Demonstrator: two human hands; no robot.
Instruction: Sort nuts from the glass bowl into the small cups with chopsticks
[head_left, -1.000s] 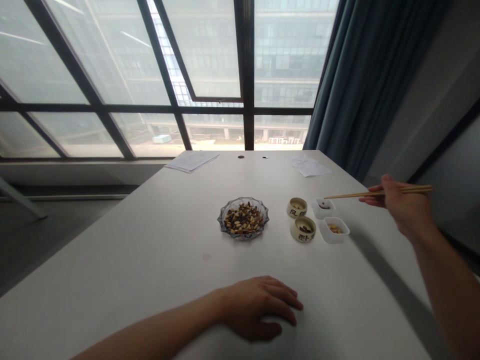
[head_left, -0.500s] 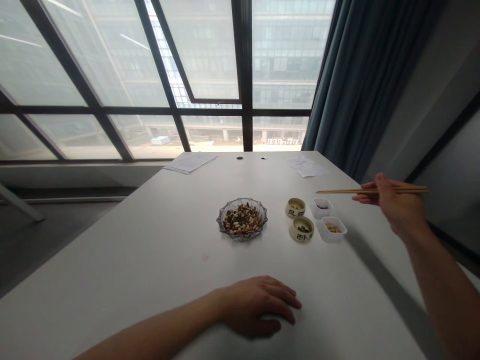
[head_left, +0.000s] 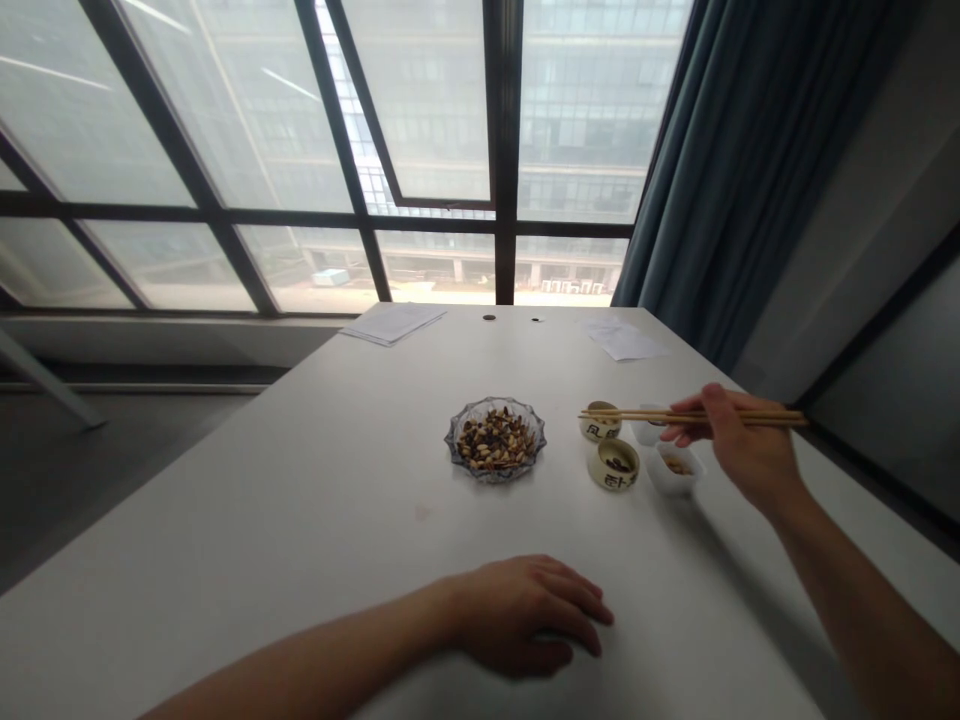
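"What are our hands doing?"

"Our right hand (head_left: 739, 440) is closed on a pair of wooden chopsticks (head_left: 772, 419), held level, their tips pointing left. Our left hand (head_left: 529, 615) lies relaxed on the desk (head_left: 300, 480), gripping nothing."

"Where do the tips end?"

"Over the rear cup (head_left: 600, 422), near its rim. From our head view, we can't tell whether they touch it."

"What else is near the right hand?"

"The rear tub (head_left: 646, 430), white and partly hidden behind our fingers (head_left: 675, 433). The front tub (head_left: 673, 470) sits just below it in the view, with pale nuts (head_left: 677, 466) inside. Beside that stands the front cup (head_left: 613, 464), holding dark pieces (head_left: 619, 464). Both cups carry dark characters."

"And farther left?"

"A glass dish (head_left: 456, 440) heaped with mixed seeds (head_left: 495, 440), well apart from our left hand."

"Beyond that?"

"Near the far edge of the desk we see the left paper (head_left: 394, 323) and the right paper (head_left: 624, 342), then a window (head_left: 427, 120) and a dark curtain (head_left: 712, 150)."
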